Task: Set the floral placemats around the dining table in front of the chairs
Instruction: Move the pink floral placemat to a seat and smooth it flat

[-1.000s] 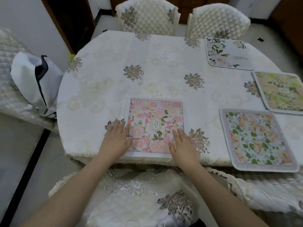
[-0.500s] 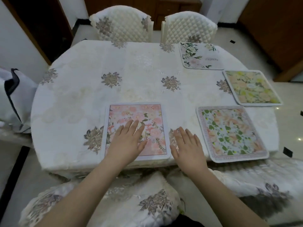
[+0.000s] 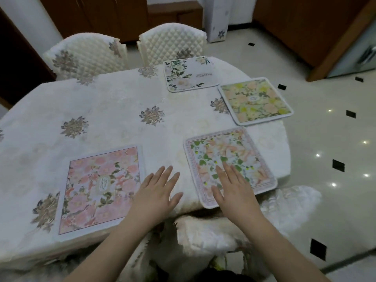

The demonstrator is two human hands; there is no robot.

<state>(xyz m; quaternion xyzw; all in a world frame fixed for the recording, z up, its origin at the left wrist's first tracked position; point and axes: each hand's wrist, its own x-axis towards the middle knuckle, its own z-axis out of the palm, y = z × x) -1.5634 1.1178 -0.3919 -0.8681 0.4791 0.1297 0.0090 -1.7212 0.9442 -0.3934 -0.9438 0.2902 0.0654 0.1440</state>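
Both bare forearms reach forward from the bottom edge, palms down. Left hand (image 3: 156,195): fingers straight and slightly spread, thumb out to the right, holding nothing. Right hand (image 3: 236,191): flat, fingers straight and close together pointing forward and slightly left, thumb out to the left, holding nothing. Hands sit side by side, apart, not touching each other.

2 bare forearms, no sleeves; hands (image 3: 156,197) without rings or gloves.
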